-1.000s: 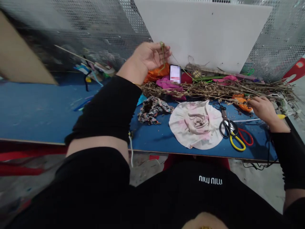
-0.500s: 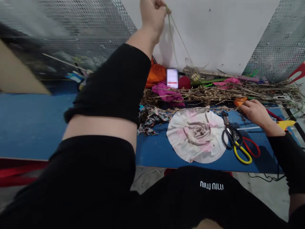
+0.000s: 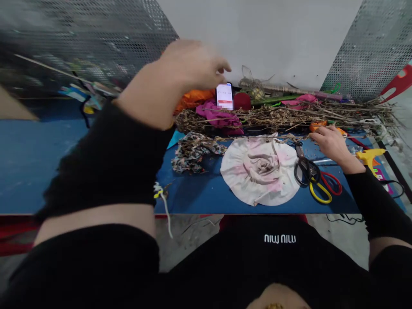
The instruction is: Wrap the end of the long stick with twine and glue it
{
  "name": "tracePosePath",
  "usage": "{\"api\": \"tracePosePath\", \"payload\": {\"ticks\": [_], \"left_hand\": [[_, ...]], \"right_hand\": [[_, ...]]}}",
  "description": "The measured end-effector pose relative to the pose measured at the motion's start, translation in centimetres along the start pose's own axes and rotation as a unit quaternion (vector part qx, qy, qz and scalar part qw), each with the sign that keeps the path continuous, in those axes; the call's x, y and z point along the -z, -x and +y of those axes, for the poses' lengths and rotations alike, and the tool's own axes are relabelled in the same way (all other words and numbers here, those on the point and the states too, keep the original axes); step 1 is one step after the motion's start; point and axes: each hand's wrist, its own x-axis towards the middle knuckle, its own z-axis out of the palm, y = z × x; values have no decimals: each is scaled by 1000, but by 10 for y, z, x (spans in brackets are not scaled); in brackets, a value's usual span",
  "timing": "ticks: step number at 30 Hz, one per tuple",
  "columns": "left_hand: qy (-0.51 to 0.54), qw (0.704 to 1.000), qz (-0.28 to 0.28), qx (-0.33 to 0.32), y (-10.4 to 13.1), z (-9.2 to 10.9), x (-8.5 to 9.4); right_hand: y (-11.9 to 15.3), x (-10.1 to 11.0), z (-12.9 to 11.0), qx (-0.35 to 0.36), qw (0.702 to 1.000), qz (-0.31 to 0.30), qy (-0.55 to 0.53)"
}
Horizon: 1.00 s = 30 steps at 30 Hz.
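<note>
My left hand (image 3: 196, 66) is raised in front of the white wall panel, blurred by motion. A gap shows between its thumb and a bent finger, and no string is visible in it. Just below its fingertips a lit phone (image 3: 224, 95) leans among bundled materials. My right hand (image 3: 331, 143) rests palm down, fingers apart, beside an orange object (image 3: 318, 125) at the edge of the dried stems (image 3: 277, 118). On the blue table between my arms lies a round, pink-stained white cloth (image 3: 260, 171) with a swirled centre. Black-handled scissors (image 3: 307, 169) overlap a red-and-yellow-handled pair (image 3: 322, 191).
A crumpled patterned cloth (image 3: 196, 150) lies left of the white cloth. Magenta fabric (image 3: 219, 116) sits on the stems. A yellow glue gun (image 3: 368, 156) is beyond my right wrist. White cord (image 3: 166, 210) hangs over the front edge of the blue table (image 3: 193, 199).
My left hand has come down and nearer; the green string it held up is no longer seen. My right hand stays by the orange object. The whole view has shifted slightly.
</note>
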Motion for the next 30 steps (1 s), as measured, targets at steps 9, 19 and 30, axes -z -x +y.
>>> {"api": "tracePosePath", "payload": {"ticks": [9, 19, 30], "left_hand": [[-103, 978, 6, -181, 195, 77, -75], [-156, 980, 11, -122, 219, 28, -122], [-207, 970, 103, -76, 262, -16, -49]], "right_hand": [[-25, 19, -75, 41, 998, 54, -15], [-35, 39, -155, 47, 998, 17, -41], [33, 41, -68, -260, 949, 164, -76]]}}
